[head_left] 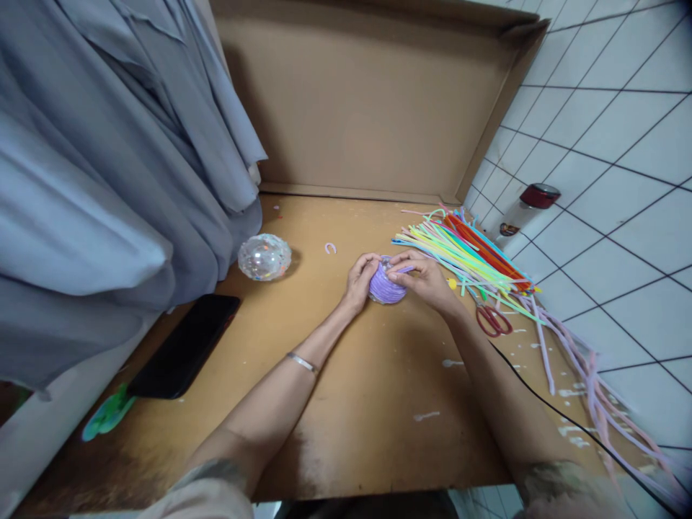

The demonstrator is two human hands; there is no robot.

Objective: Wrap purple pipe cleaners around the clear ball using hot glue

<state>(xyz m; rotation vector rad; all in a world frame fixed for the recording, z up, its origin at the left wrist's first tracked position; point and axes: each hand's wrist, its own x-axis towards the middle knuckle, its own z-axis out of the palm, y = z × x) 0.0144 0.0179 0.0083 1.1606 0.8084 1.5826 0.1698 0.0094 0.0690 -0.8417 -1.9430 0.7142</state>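
Over the middle of the table, a small round ball point(387, 290) is wrapped in rows of purple pipe cleaner, with a paler patch showing near its top. My left hand point(359, 283) is closed around the ball's left side and steadies it. At the upper right of the ball, my right hand point(427, 280) pinches a purple pipe cleaner point(405, 269), its fingers close against the wrapped surface. The fingers partly cover the top of the ball. To the left, a clear plastic ball point(264, 257) with coloured specks rests apart from both hands.
A heap of coloured pipe cleaners point(465, 249) lies at the right, with red-handled scissors point(493, 319) beside it. A red-lidded jar point(522, 213) stands by the tiled wall. A black phone point(187, 347) lies left, near a grey curtain point(124, 158). A black cable point(546, 404) crosses the right side.
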